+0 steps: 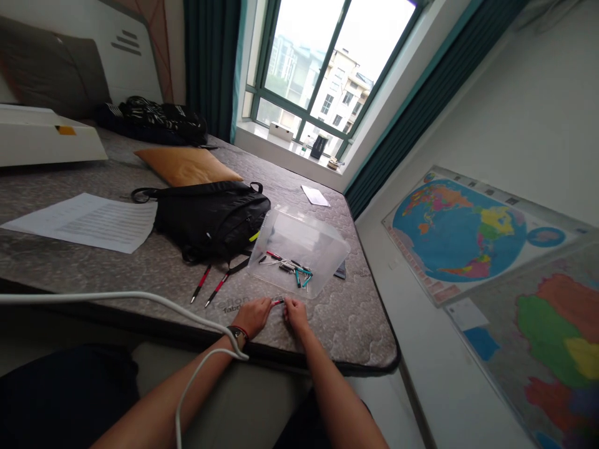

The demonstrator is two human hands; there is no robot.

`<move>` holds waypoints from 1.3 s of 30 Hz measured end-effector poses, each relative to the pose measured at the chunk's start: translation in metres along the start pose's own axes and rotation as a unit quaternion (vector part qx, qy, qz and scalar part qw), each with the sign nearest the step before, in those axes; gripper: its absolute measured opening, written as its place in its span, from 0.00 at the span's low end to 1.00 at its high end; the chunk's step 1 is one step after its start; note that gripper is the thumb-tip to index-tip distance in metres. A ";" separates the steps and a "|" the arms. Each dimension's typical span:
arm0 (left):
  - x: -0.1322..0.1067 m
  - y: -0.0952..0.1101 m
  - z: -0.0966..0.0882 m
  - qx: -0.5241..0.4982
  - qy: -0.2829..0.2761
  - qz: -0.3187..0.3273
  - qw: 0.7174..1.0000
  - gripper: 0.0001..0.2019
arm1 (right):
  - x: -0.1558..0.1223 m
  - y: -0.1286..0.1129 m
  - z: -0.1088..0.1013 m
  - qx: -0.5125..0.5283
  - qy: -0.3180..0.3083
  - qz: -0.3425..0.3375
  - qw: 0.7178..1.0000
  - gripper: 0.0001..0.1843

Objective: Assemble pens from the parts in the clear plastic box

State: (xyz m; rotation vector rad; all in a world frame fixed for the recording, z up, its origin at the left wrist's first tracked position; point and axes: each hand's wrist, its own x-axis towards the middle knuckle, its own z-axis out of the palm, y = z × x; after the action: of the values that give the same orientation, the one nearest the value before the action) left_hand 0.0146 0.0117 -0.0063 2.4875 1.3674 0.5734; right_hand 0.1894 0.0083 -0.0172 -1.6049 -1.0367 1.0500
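My left hand (255, 316), with a watch and a red band at the wrist, is closed on one end of a red and black pen (277, 302). My right hand (296, 315) pinches the other end; its fingertips partly hide that end. Both hands are just above the mattress's front edge. Close beyond them stands a clear plastic box (327, 240) with several loose pen parts (296, 269) inside, some teal, some black, white or red. To the left, two red and black pens (200, 285) lie side by side on the mattress.
A black backpack (210, 218) lies left of the box, before a padded brown envelope (189, 165). Printed paper (88, 221) is farther left. A white cable (140, 295) crosses in front, over my left forearm. The mattress (346, 337) ends near a wall with maps (461, 227).
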 end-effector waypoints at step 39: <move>-0.002 -0.003 0.004 -0.018 -0.003 0.049 0.999 0.16 | 0.001 0.010 0.004 0.123 0.035 0.011 0.992 0.22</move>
State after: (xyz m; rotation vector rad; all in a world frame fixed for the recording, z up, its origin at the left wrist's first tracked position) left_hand 0.0131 0.0115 -0.0113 2.5361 1.2287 0.6035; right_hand 0.1874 0.0077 -0.0275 -1.4455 -0.8111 1.0846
